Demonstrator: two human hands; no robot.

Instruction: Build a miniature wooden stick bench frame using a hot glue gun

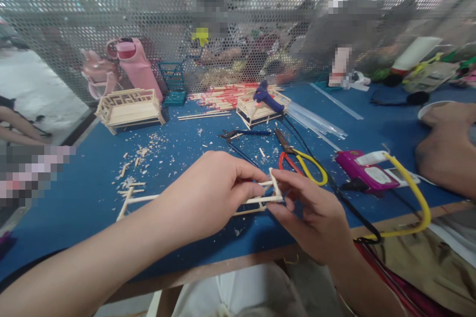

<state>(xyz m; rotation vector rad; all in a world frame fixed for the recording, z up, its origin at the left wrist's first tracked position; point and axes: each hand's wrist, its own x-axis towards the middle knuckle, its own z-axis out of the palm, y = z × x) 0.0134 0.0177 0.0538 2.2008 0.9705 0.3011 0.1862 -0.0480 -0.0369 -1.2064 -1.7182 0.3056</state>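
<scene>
My left hand (208,193) and my right hand (312,213) both pinch a small frame of thin wooden sticks (269,194) just above the blue table (74,198). The frame's long rails run left under my left hand to a free end (128,200) lying on the table. My right fingers hold the short upright stick at the frame's right end; my left fingertips grip the rails beside it.
A finished wooden bench (128,109) stands at the back left, a second bench with a blue glue gun (266,96) behind centre. Pliers (241,134), yellow-red scissors (303,161), a magenta power strip (366,173), stick bundles (223,96) and wood scraps lie about. Another person's arm (448,148) rests at right.
</scene>
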